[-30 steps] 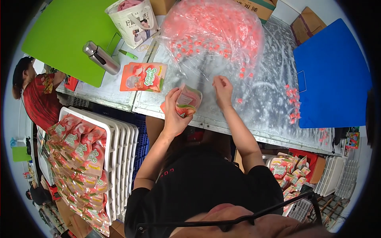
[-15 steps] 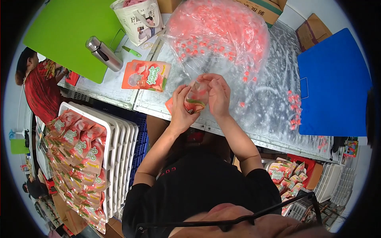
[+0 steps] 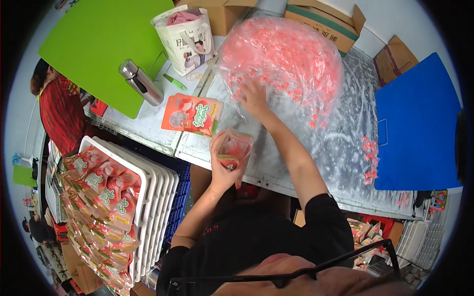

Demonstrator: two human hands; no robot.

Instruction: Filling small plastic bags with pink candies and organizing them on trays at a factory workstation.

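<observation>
My left hand [image 3: 222, 176] grips an opened pink-and-red printed pouch [image 3: 239, 144] near the table's front edge, its mouth spread upward. Reddish shapes show through the pouch, but I cannot tell its contents. My right hand [image 3: 255, 100] reaches forward, fingers apart, to small wrapped pink candies [image 3: 276, 81] spilling from the near side of a large clear plastic bag [image 3: 291, 47]. Its fingertips are partly lost among the candies. Beside the pouch, a stack of flat pouches [image 3: 192, 114] lies on the metal table [image 3: 296, 163].
A steel flask [image 3: 143, 84], green-handled knife [image 3: 175, 82] and white tote bag [image 3: 185, 44] stand or lie at the left. A green board [image 3: 98, 49] and blue board [image 3: 417, 128] flank the table. Stacked white trays [image 3: 153, 197] hold filled pouches at lower left. A co-worker [image 3: 61, 116] is beyond.
My right hand has left the pouch and moved forward to the candies by the plastic bag. My left hand still holds the pouch, now upright with a wider mouth. The whole view has shifted slightly.
</observation>
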